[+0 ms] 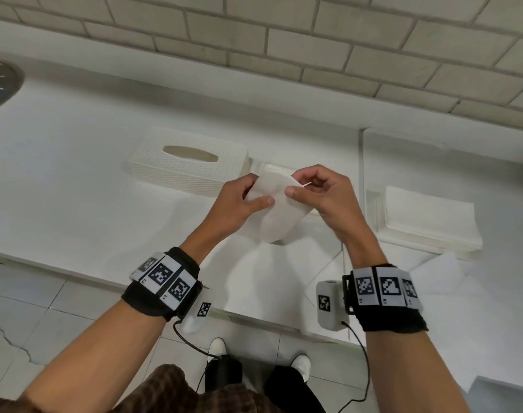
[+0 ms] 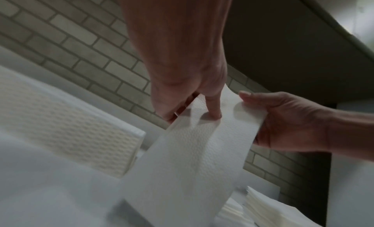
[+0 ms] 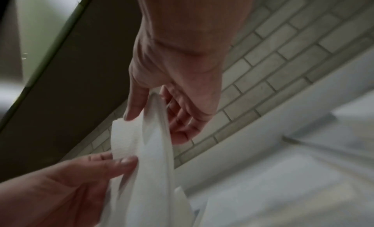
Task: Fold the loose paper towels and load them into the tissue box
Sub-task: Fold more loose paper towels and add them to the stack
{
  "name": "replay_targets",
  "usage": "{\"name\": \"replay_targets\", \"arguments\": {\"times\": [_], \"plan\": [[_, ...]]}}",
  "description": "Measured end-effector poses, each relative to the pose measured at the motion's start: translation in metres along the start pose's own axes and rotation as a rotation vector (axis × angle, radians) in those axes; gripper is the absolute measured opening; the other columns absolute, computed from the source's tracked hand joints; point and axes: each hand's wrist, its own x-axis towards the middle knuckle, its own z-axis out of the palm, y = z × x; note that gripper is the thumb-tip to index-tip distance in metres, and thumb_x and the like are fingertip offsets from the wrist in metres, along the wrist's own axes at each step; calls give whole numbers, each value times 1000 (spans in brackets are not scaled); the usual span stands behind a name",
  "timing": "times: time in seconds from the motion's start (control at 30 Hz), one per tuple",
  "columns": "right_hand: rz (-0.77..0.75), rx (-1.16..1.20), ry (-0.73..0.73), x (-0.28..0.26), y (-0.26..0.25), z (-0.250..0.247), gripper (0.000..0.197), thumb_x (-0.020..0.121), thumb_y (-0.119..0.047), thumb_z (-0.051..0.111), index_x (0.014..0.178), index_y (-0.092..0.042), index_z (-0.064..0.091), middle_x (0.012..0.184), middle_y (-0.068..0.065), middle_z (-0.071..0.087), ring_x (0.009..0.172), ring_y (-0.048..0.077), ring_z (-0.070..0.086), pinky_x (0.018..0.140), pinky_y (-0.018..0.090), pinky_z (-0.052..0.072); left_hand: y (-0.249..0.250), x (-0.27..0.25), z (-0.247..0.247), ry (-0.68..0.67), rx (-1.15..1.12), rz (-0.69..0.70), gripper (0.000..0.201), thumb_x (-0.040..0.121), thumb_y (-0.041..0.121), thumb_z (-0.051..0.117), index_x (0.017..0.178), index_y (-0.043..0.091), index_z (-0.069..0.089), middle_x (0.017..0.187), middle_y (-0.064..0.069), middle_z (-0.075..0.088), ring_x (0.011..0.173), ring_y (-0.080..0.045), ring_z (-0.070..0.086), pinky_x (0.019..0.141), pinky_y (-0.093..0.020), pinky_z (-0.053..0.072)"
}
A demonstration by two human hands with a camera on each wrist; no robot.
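Both hands hold one paper towel (image 1: pixel 279 204) up above the counter (image 1: pixel 75 174): left hand (image 1: pixel 239 201) pinches its left edge, right hand (image 1: pixel 322 195) its right. Tissue box (image 1: pixel 188 166) sits at 10 o'clock from them, stacked towels (image 1: pixel 427 222) at 3 o'clock.

Left wristband (image 1: pixel 165 278): you wear black-and-white square code markers; tiny characters beneath them, too small to read.
Right wristband (image 1: pixel 383 287): same kind of markers, small print unreadable.
Tissue box (image 1: pixel 188 165): no lettering you could read.
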Motion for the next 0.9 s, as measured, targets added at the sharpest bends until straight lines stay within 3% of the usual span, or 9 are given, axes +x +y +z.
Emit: {"name": "replay_targets", "arguments": {"times": [0.1, 0.17, 0.23, 0.33, 0.43, 0.57, 0.7, 0.8, 0.9], "plan": [[60, -308, -156, 5, -8, -9, 13, 79, -16, 76, 91, -11, 72, 88, 9, 72, 75, 20, 66, 70, 34, 52, 11, 2, 4, -82, 134, 38, 15, 82, 16, 73, 95, 15, 66, 86, 1, 67, 79, -15, 64, 69, -31, 52], [82, -380, -151, 6, -6, -15, 12, 83, -20, 72, 88, -10, 73, 86, 12, 72, 72, 18, 65, 69, 33, 49, 14, 3, 2, -134, 141, 31, 16, 80, 15, 76, 89, 23, 66, 84, 5, 68, 76, -13, 65, 69, -28, 52], [96, -293, -72, 5, -1, -26, 9, 84, -19, 72, 87, -11, 74, 86, 10, 73, 76, 18, 66, 73, 33, 51, 11, 5, -12, -130, 81, -35, 20, 76, 11, 79, 91, 21, 69, 88, 3, 71, 80, -12, 68, 73, -26, 54], [163, 70, 38, -1, 12, -43, 12, 85, -13, 70, 97, -15, 73, 100, 6, 76, 92, 21, 71, 82, 32, 56, -1, 6, -40, -89, -158, -161, 28, 70, 6, 81, 96, 13, 72, 94, -2, 73, 87, -15, 70, 78, -27, 55], [219, 306, 104, -4, 34, -41, 19, 84, -10, 69, 103, -11, 70, 105, 8, 75, 98, 22, 72, 82, 30, 57, -18, 4, -44, -66, -406, -237, 37, 70, 4, 74, 106, 6, 69, 105, -7, 72, 98, -20, 70, 81, -28, 55], [278, 191, 130, -9, 67, -28, 18, 84, -5, 70, 99, -15, 71, 101, 4, 76, 100, 24, 71, 88, 34, 56, -37, 4, -34, 35, -319, -263, 27, 79, 0, 71, 104, 8, 70, 102, -7, 74, 101, -27, 68, 85, -33, 54], [319, 141, 144, -14, 87, -21, 16, 83, -3, 70, 97, -11, 71, 95, 4, 76, 94, 26, 71, 86, 36, 56, -49, 1, -34, 42, -184, -217, 18, 83, 3, 70, 94, 18, 71, 90, 4, 75, 89, -17, 69, 83, -29, 53], [297, 105, 146, -17, 91, -18, 20, 83, -7, 71, 103, -7, 70, 94, 3, 77, 89, 20, 73, 85, 34, 57, -53, -2, -34, 68, -181, -195, 20, 83, 3, 70, 94, 19, 70, 92, 2, 74, 89, -16, 69, 85, -28, 53], [308, 91, 129, -21, 94, -16, 17, 84, -6, 70, 100, -13, 69, 92, 0, 77, 89, 19, 73, 84, 33, 56, -60, -4, -32, 72, -157, -216, 22, 83, 0, 69, 94, 19, 68, 92, 1, 72, 88, -16, 67, 81, -25, 51]]}}
